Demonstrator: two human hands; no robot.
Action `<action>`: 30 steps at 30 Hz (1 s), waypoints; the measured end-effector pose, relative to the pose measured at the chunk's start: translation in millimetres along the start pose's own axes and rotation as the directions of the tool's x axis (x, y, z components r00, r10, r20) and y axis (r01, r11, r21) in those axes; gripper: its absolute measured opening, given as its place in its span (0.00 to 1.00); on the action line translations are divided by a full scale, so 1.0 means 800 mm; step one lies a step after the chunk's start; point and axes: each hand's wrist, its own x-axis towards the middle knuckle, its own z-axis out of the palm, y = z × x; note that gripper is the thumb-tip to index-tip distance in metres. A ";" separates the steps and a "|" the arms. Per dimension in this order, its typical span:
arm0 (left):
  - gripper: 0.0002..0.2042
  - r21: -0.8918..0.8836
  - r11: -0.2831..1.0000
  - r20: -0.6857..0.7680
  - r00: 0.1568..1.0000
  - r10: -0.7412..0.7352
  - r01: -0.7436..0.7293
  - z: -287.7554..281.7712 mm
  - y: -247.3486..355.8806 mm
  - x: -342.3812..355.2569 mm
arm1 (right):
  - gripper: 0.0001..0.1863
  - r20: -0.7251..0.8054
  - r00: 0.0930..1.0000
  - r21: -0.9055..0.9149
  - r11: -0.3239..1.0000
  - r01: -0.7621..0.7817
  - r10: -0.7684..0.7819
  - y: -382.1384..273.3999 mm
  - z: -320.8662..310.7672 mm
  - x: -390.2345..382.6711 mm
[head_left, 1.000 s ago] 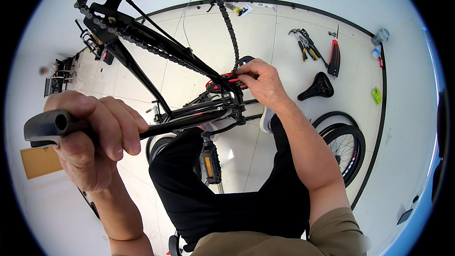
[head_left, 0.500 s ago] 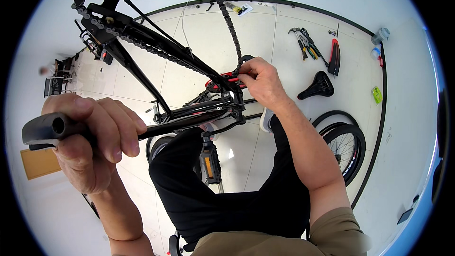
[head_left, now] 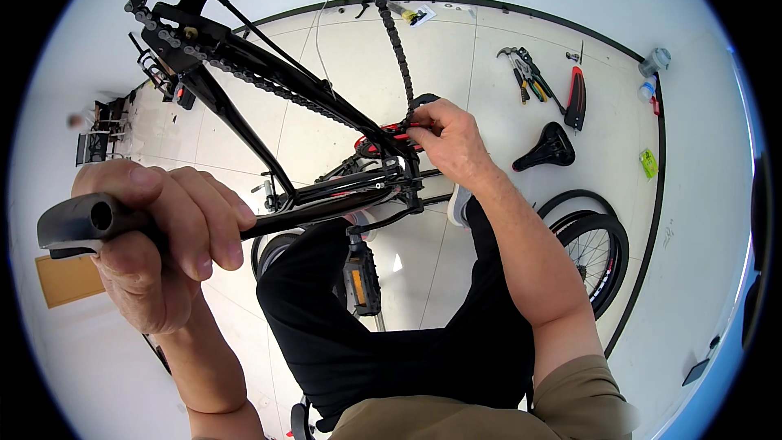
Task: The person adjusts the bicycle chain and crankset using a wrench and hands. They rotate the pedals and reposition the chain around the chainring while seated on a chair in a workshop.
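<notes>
A black bicycle frame (head_left: pixel 281 75) stands tilted in front of me. My left hand (head_left: pixel 175 232) is wrapped round the near end of its black tube (head_left: pixel 318 216), whose open end sticks out past my fist. At the crank, my right hand (head_left: pixel 454 143) pinches the dark chain (head_left: pixel 394 39) beside the red-rimmed chainring (head_left: pixel 368 147). My fingertips partly hide the spot where chain and ring meet. From there the chain rises out of the top of view. A black pedal (head_left: pixel 361 281) with an orange reflector hangs between my knees.
On the tiled floor to the right lie a black saddle (head_left: pixel 544 147), a hammer and pliers (head_left: pixel 525 75), and a red-and-black mudguard (head_left: pixel 576 98). Wheels (head_left: pixel 590 253) lie beside my right leg. A thin cable (head_left: pixel 318 45) loops behind the frame.
The chainring and frame have shifted very slightly to the right. Both hands keep their hold in nearly the same place.
</notes>
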 end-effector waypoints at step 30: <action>0.23 -0.044 0.998 -0.071 0.997 -0.035 0.032 0.008 0.004 0.000 | 0.08 -0.028 0.983 -0.115 0.976 -0.185 0.183 0.015 -0.034 -0.004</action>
